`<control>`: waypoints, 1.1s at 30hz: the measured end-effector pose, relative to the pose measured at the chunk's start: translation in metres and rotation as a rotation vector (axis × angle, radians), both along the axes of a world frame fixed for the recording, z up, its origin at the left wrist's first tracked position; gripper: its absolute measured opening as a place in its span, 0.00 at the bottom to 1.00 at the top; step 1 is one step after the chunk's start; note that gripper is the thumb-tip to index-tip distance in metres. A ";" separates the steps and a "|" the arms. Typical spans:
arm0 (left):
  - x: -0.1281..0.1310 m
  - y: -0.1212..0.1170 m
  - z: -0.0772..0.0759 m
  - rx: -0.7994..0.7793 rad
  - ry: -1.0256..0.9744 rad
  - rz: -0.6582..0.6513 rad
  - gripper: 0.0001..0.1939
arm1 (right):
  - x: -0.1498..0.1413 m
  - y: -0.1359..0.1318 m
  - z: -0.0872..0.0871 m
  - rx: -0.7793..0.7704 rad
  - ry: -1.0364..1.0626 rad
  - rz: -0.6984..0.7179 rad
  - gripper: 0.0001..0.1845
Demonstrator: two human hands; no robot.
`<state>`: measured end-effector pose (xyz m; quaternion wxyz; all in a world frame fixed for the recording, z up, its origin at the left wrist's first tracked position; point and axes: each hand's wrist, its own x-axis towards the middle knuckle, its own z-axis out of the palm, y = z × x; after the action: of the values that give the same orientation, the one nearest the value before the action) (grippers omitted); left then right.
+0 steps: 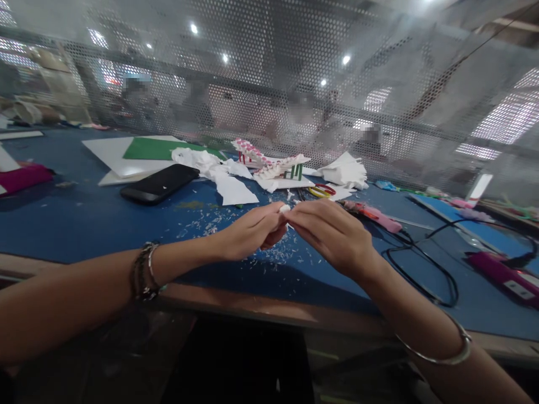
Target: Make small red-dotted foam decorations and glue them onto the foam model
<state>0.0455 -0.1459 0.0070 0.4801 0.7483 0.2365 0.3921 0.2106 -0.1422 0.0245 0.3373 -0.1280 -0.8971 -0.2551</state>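
Observation:
In the head view my left hand (252,231) is closed, its fingers curled around a small white piece (285,208) that looks like foam or paper. My right hand (339,233) meets it from the other side, fingertips pinched together at the same piece. Most of the piece is hidden by the fingers. Below and around both hands, white shreds (273,257) are scattered over the blue tabletop (202,224). Just beyond the hands stands a small white-and-pink model (278,167) with red and green legs.
Behind my left hand lie a black smartphone (162,183), a green sheet (154,149) and crumpled white paper (197,160). Red-and-yellow-handled scissors (322,191) and a pink glue gun (381,217) with a looping black cable (452,289) are at right, near a purple power strip (501,276). Perforated mesh (261,62) closes the back.

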 end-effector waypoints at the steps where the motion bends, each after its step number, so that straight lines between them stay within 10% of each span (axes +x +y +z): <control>1: 0.000 0.000 0.000 -0.014 -0.008 -0.003 0.15 | 0.000 -0.001 0.001 0.036 -0.022 0.000 0.08; 17: 0.000 0.000 0.000 -0.124 -0.038 -0.025 0.13 | 0.003 -0.005 0.006 0.352 -0.189 -0.040 0.12; 33: -0.002 0.003 -0.002 -0.014 -0.012 -0.047 0.13 | 0.002 0.001 -0.004 -0.011 0.048 0.076 0.11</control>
<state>0.0438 -0.1429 0.0047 0.4959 0.7479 0.2186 0.3835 0.2125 -0.1413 0.0205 0.3675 -0.1019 -0.8943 -0.2340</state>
